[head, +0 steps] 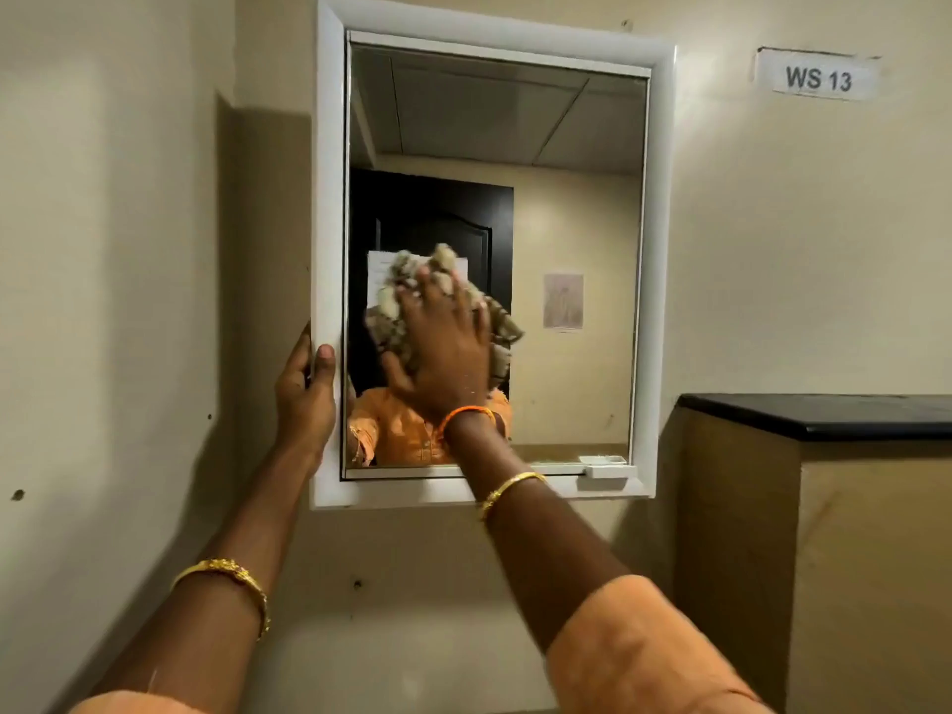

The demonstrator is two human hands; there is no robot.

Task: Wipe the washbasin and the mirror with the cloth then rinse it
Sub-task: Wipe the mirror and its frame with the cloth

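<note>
A white-framed mirror [566,224] hangs on the beige wall ahead. My right hand [448,347] presses a crumpled, mottled beige-brown cloth [399,280] flat against the lower left part of the glass. My left hand [304,394] grips the frame's left edge, thumb on the front, fingers wrapped behind. Both wrists carry gold bangles, and the right also has an orange one. The washbasin is out of view.
A wooden cabinet with a black top [824,414] stands against the wall to the right of the mirror. A small white latch [608,468] sits on the frame's bottom right. A label reading WS 13 [818,77] is stuck high on the wall.
</note>
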